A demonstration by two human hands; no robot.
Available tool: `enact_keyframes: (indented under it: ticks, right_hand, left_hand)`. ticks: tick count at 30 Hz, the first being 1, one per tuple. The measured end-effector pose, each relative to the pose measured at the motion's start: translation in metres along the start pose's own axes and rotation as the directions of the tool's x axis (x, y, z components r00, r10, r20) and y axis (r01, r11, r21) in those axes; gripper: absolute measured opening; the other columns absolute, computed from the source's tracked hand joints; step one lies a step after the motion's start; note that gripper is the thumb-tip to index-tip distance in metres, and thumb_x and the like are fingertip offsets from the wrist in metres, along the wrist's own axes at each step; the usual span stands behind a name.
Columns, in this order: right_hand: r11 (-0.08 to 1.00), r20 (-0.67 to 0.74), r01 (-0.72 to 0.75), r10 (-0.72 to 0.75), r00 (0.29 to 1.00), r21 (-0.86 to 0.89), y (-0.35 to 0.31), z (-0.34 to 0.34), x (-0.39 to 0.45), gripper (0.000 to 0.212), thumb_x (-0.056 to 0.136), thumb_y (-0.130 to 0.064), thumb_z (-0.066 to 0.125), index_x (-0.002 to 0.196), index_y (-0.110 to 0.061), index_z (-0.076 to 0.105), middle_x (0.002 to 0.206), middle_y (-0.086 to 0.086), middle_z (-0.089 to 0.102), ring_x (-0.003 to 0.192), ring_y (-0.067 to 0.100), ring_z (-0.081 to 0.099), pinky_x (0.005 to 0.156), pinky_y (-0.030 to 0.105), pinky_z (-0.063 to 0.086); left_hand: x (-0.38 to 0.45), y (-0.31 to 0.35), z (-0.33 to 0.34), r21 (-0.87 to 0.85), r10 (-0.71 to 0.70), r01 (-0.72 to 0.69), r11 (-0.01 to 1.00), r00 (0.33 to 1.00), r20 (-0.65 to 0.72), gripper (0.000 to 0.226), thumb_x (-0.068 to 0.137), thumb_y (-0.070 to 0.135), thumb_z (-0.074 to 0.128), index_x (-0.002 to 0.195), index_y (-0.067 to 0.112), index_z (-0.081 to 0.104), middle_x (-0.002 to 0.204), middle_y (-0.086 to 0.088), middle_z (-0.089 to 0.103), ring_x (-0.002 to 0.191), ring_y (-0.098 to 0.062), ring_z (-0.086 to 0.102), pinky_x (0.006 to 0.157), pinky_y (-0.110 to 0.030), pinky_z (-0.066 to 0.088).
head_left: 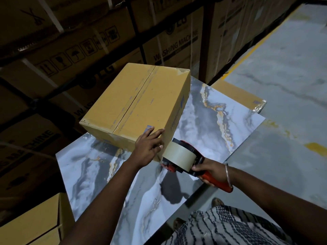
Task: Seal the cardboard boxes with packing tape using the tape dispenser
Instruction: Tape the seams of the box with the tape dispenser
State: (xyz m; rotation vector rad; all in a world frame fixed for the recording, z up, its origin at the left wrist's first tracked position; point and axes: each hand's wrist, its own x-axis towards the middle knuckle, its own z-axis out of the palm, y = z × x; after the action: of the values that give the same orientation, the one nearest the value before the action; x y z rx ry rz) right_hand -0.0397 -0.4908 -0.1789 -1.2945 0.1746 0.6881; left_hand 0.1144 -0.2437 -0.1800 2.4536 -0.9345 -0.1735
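Observation:
A closed yellow-brown cardboard box [138, 103] sits on a marble-patterned table [221, 117], its top seam running from the far edge to the near edge with tape along it. My left hand [149, 149] lies flat with straight fingers on the box's near right corner. My right hand [210, 171] grips the red handle of a tape dispenser [182, 157] loaded with a roll of clear-tan tape. The dispenser's front sits low against the box's near right corner, just right of my left hand.
Stacked washing-machine cartons [173, 45] fill the racks behind and to the left. Another cardboard box [33, 221] stands at the lower left beside the table. Grey floor with a yellow line [254, 46] stretches to the right. A wrapped flat carton [247, 98] pokes out beyond the table.

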Motion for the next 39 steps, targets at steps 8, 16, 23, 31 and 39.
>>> enact_keyframes:
  ticks: [8, 16, 23, 31, 39]
  right_hand:
    - [1.000, -0.050, 0.001, 0.001, 0.999, 0.028, 0.013, -0.003, 0.018, 0.046, 0.069, -0.044, 0.077, 0.089, -0.006, 0.061, 0.067, 0.015, 0.045, 0.040, 0.021, 0.036, 0.035, 0.022, 0.033]
    - [1.000, -0.072, -0.029, 0.029, 0.997, -0.005, 0.011, -0.002, 0.028, 0.039, 0.074, -0.044, 0.072, 0.087, -0.008, 0.060, 0.053, 0.004, 0.045, 0.038, 0.017, 0.036, 0.037, 0.023, 0.031]
    - [0.998, -0.164, -0.059, 0.057, 0.985, -0.008, 0.011, -0.008, 0.030, 0.031, 0.082, -0.044, 0.072, 0.083, -0.014, 0.066, 0.054, 0.005, 0.040, 0.039, 0.017, 0.035, 0.040, 0.024, 0.030]
    - [0.998, -0.258, -0.025, 0.038, 0.965, 0.053, 0.018, -0.022, 0.025, 0.026, 0.094, -0.027, 0.069, 0.093, -0.001, 0.063, 0.054, 0.005, 0.040, 0.041, 0.017, 0.035, 0.039, 0.023, 0.030]
    - [0.992, -0.276, 0.025, 0.010, 0.961, 0.124, 0.010, -0.040, 0.023, 0.019, 0.099, -0.022, 0.061, 0.094, -0.004, 0.060, 0.048, 0.005, 0.037, 0.034, 0.018, 0.033, 0.034, 0.021, 0.027]
  left_hand:
    - [0.001, 0.003, 0.006, -0.030, -0.040, 0.038, 0.999, 0.997, -0.067, 0.041, 0.086, 0.050, 0.040, 0.093, 0.028, 0.073, 0.146, 0.033, 0.037, 0.150, -0.016, 0.024, 0.101, -0.046, 0.030]
    - [0.003, -0.005, 0.008, -0.001, -0.049, 0.049, 0.999, 0.999, -0.016, 0.017, 0.093, 0.020, 0.067, 0.104, 0.030, 0.075, 0.146, 0.036, 0.033, 0.145, -0.002, 0.018, 0.103, -0.043, 0.030]
    - [0.000, 0.003, 0.001, -0.057, -0.004, 0.001, 0.998, 0.999, -0.050, 0.017, 0.087, 0.026, 0.057, 0.093, 0.036, 0.069, 0.144, 0.029, 0.041, 0.145, -0.007, 0.023, 0.101, -0.045, 0.031]
    - [-0.004, 0.006, 0.015, 0.211, 0.075, -0.042, 0.977, 0.986, -0.151, 0.008, 0.091, 0.021, 0.053, 0.091, 0.020, 0.061, 0.144, 0.008, 0.054, 0.139, -0.026, 0.043, 0.092, -0.051, 0.047]
    - [0.007, 0.021, -0.001, 0.398, 0.048, -0.015, 0.917, 0.996, -0.073, 0.021, 0.076, 0.030, 0.056, 0.087, 0.023, 0.073, 0.135, -0.002, 0.058, 0.098, -0.034, 0.058, 0.062, -0.037, 0.041]
